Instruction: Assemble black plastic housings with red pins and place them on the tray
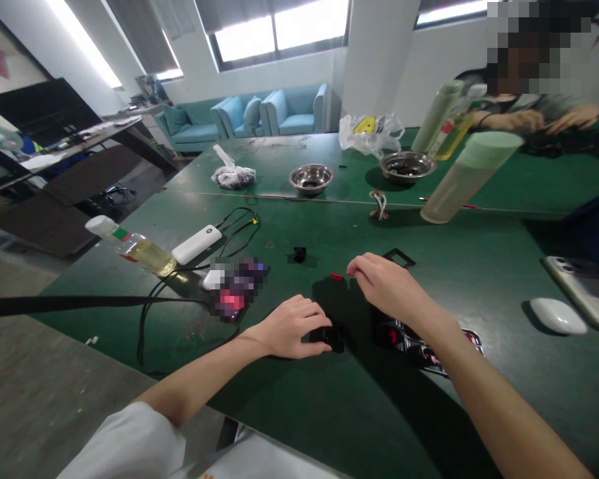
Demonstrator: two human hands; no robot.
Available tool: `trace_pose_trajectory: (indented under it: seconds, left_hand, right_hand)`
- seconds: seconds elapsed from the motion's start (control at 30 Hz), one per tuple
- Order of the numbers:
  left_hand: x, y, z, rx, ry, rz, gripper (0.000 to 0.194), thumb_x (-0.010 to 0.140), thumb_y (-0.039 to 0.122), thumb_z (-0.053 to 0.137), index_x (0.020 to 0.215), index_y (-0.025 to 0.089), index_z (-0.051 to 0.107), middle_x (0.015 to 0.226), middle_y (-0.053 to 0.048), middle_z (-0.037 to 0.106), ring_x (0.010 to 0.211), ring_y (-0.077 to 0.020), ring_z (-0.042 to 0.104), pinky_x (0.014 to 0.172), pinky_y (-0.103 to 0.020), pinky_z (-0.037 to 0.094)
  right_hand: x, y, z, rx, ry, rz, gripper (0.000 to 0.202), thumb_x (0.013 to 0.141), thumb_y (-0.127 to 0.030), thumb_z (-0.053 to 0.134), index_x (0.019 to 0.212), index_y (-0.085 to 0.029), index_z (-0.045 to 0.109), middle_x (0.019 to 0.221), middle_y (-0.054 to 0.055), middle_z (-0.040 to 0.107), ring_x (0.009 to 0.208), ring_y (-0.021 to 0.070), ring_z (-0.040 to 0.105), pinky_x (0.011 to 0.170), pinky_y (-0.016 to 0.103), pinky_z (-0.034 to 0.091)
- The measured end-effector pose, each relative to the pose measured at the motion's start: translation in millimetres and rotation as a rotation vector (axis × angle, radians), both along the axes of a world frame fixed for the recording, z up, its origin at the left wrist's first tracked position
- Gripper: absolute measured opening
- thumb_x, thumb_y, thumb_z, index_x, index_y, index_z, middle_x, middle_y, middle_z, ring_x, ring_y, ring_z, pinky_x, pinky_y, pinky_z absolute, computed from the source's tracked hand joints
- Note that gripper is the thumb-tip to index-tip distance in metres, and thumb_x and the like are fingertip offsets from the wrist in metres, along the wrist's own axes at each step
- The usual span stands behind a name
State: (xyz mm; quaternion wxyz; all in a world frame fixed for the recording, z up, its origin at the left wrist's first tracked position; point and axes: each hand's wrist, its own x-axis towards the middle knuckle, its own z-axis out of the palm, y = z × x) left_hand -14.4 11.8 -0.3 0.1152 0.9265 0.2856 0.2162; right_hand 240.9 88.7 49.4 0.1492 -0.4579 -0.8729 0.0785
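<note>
My left hand rests low over the green table, its fingers closed round a small black part whose kind I cannot make out. Fingertips of my right hand are pinched together, with a bit of red showing at their tips. Just left of them a small red piece lies on the tabletop. Farther left sits a black block-shaped part. Behind my right hand is a flat black square frame. Black and red parts lie beneath my right wrist, partly hidden by it.
To the left are a bottle of yellow liquid, a white power bank, cables and a phone. Metal bowls and a tall bottle stand farther back. A white earbud case lies right. Another person sits across.
</note>
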Motion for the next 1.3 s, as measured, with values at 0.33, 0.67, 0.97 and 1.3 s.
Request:
trace_pose_trajectory:
  seconds: [0.33, 0.67, 0.97, 1.3]
  left_hand:
    - [-0.5, 1.6, -3.6, -0.022, 0.013, 0.003, 0.037, 0.1, 0.051, 0.067, 0.114, 0.017, 0.072, 0.11, -0.009, 0.075, 0.096, -0.0222, 0.068, 0.086, -0.036, 0.046]
    - [-0.7, 1.1, -4.7, -0.014, 0.007, 0.005, 0.035, 0.097, 0.049, 0.072, 0.114, 0.018, 0.071, 0.108, -0.007, 0.074, 0.094, -0.0211, 0.067, 0.084, -0.035, 0.045]
    - [-0.1, 1.4, -8.1, 0.036, 0.007, 0.01, 0.036, 0.095, 0.05, 0.075, 0.113, 0.018, 0.072, 0.104, -0.007, 0.073, 0.095, -0.0223, 0.068, 0.084, -0.037, 0.046]
    - [0.5, 0.9, -12.5, 0.041, -0.025, -0.005, 0.04, 0.092, 0.049, 0.079, 0.117, 0.018, 0.072, 0.109, -0.009, 0.074, 0.097, -0.024, 0.068, 0.086, -0.037, 0.046]
  right_hand:
    - [4.3, 2.4, -0.8, 0.058, 0.203, 0.094, 0.017, 0.101, -0.022, 0.054, 0.106, -0.019, 0.07, 0.105, 0.01, 0.074, 0.091, 0.0257, 0.072, 0.083, 0.039, 0.056]
    - [3.6, -4.0, 11.5, 0.077, 0.312, 0.112, 0.019, 0.105, -0.026, 0.056, 0.108, -0.022, 0.074, 0.105, 0.007, 0.08, 0.095, 0.0235, 0.075, 0.086, 0.037, 0.057]
    - [-6.3, -25.2, 20.2, 0.099, 0.342, 0.128, 0.019, 0.106, -0.026, 0.058, 0.108, -0.023, 0.076, 0.103, 0.006, 0.08, 0.095, 0.0224, 0.075, 0.086, 0.036, 0.059]
    - [-6.6, -61.2, 22.8, 0.077, 0.499, 0.103, 0.014, 0.104, -0.021, 0.064, 0.111, -0.024, 0.076, 0.104, 0.006, 0.08, 0.094, 0.0199, 0.076, 0.085, 0.033, 0.061]
